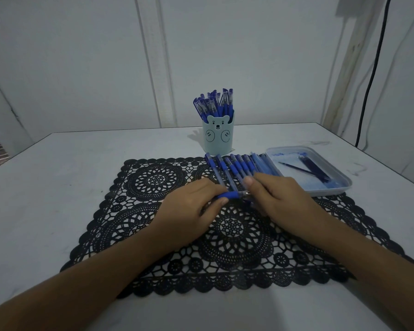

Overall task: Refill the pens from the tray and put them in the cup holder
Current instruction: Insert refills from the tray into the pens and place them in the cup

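Observation:
My left hand (189,206) grips a blue pen (232,194) by its rubber grip, lying roughly level over the black lace mat (153,235). My right hand (275,194) pinches the pen's metal tip end; whatever else it holds is hidden. Behind the hands, several blue pens (234,167) lie side by side on the mat. A pale blue cup holder (218,139) with a bear face stands behind them, full of capped blue pens (213,103). To the right, a clear tray (344,185) holds a few dark refills (308,169).
The white table (58,187) ends at a far edge just behind the cup holder, against a white panelled wall. A black cable (373,68) hangs down the wall at the right.

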### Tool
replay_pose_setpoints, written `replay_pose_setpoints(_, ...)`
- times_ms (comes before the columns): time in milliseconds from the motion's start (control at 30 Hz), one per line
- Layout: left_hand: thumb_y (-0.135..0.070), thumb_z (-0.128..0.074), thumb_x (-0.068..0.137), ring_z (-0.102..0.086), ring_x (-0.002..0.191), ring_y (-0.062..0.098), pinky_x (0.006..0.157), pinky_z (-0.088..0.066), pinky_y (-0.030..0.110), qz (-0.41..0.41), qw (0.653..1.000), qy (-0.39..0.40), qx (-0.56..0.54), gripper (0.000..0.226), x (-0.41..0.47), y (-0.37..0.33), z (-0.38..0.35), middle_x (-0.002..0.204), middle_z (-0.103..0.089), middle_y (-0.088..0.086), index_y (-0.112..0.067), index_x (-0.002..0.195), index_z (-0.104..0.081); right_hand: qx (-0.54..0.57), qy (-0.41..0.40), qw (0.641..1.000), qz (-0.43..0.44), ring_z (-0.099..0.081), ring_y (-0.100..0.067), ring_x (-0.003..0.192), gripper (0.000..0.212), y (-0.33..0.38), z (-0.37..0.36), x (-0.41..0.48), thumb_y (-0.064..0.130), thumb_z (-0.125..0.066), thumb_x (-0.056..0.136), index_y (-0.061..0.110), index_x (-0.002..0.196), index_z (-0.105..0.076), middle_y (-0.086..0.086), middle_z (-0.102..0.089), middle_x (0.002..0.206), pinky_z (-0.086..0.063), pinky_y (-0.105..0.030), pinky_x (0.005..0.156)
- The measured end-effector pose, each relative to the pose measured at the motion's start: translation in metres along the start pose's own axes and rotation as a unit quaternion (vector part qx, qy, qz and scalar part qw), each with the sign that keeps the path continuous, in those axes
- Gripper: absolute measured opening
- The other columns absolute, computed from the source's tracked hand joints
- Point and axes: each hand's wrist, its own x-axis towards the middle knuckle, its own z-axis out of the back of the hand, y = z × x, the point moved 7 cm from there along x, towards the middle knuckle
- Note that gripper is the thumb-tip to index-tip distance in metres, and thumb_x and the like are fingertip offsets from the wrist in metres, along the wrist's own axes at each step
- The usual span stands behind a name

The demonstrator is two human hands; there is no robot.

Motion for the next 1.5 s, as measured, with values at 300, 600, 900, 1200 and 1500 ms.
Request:
replay_pose_setpoints(300, -0.025, -0.046, 0.091, -0.051, 0.077, 0.007, 0.07, -0.042, 0.02, -0.018, 1.0, -0.022, 0.001, 0.027, 0.001, -0.002, 0.003, 0.085, -0.062, -0.001, -0.008, 0.102, -0.065, 0.039, 0.05, 0.998, 0.022, -0.043, -0.004, 0.055, 0.03, 0.001, -0.006, 0.0, 0.031, -0.045, 0.092, 0.021, 0.065, -0.047, 0.007, -0.044, 0.055, -0.034, -0.018, 0.054)
replay_pose_setpoints(600, -0.028, -0.045, 0.091, -0.042, 0.076, -0.003, 0.073, -0.035, 0.007, 0.016, 0.999, -0.037, -0.002, 0.026, 0.0, 0.005, 0.006, 0.084, -0.054, -0.01, -0.012, 0.102, -0.062, -0.139, 0.032, 0.989, -0.046, -0.052, -0.009, 0.064, 0.048, -0.01, 0.014, 0.003, 0.058, -0.016, 0.087, 0.025, 0.075, -0.05, 0.004, -0.055, 0.069, -0.04, -0.026, 0.059)
replay_pose_setpoints(900, -0.031, -0.044, 0.09, -0.045, 0.078, -0.002, 0.071, -0.037, 0.009, 0.039, 0.998, -0.041, -0.012, 0.027, -0.001, 0.009, 0.007, 0.086, -0.049, -0.015, -0.014, 0.103, -0.061, -0.22, 0.175, 0.96, -0.01, -0.049, -0.006, 0.076, 0.018, -0.023, -0.005, 0.002, 0.044, -0.051, 0.089, 0.027, 0.084, -0.051, 0.012, -0.049, 0.081, -0.037, -0.017, 0.063)
replay_pose_setpoints(1200, -0.031, -0.043, 0.09, -0.043, 0.076, -0.003, 0.071, -0.035, 0.005, 0.041, 0.999, -0.032, -0.002, 0.027, 0.0, 0.008, 0.006, 0.085, -0.049, -0.015, -0.015, 0.102, -0.061, -0.065, 0.038, 0.997, -0.026, -0.05, 0.004, 0.062, 0.007, -0.01, 0.014, 0.006, 0.028, -0.054, 0.09, 0.03, 0.084, -0.05, 0.015, -0.053, 0.072, -0.039, -0.007, 0.058)
replay_pose_setpoints(1500, -0.032, -0.042, 0.09, -0.044, 0.076, -0.001, 0.07, -0.036, 0.008, 0.042, 0.999, -0.017, -0.007, 0.027, 0.0, 0.009, 0.004, 0.085, -0.051, -0.014, -0.016, 0.103, -0.06, 0.087, -0.021, 0.995, -0.041, -0.046, 0.003, 0.051, 0.009, -0.01, 0.022, 0.008, 0.019, -0.056, 0.088, 0.025, 0.087, -0.062, 0.011, -0.053, 0.059, -0.036, -0.008, 0.051)
